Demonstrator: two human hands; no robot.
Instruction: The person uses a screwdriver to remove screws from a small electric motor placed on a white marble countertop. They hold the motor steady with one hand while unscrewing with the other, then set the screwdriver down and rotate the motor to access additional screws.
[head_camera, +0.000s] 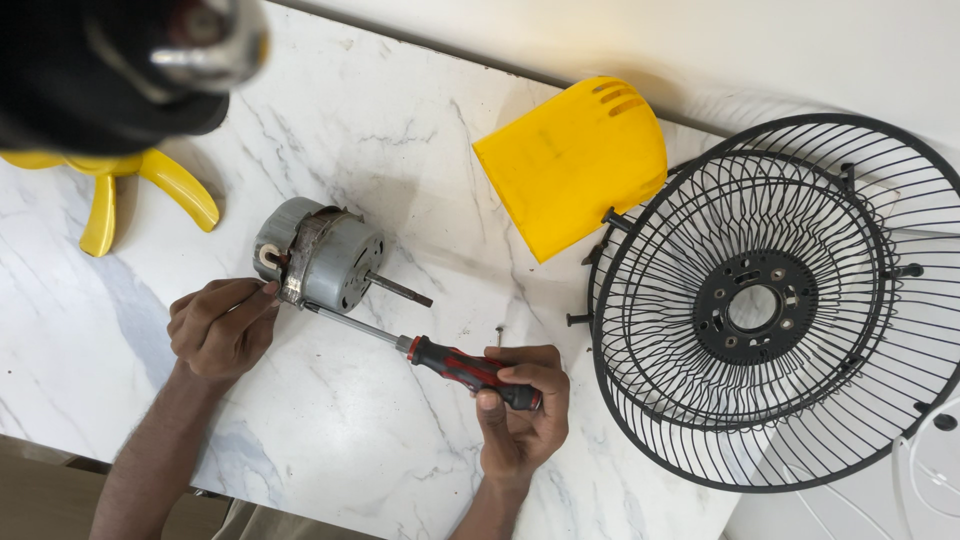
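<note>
Fan motor (325, 258) lies on its side on the white marble-look worktop (330, 430), left of centre, grey metal drum with a rusty seam band and a thin steel shaft poking out toward the right and slightly down. Left hand (222, 325) sits just below-left of the motor, fingers curled, fingertips touching the motor's rear edge and steadying it. Right hand (520, 410) is closed around the red-and-black handle of a screwdriver (430, 355); the chrome shank runs up-left from the handle, tip reaching the motor's lower edge near the seam. Screwdriver's long axis is diagonal, lower right to upper left, roughly parallel to the motor shaft and just below it. Left hand is the nearer one to the motor; right hand stays well apart, linked only by the tool. A small loose screw (499, 335) lies on the worktop just above the right hand. Further out: yellow plastic motor cover (570, 165), smooth, rounded with vent slots, upper centre; black wire fan guard (770, 300), round with a hub plate, at right; yellow fan blade (150, 190) partly showing at upper left under a dark blurred object.
</note>
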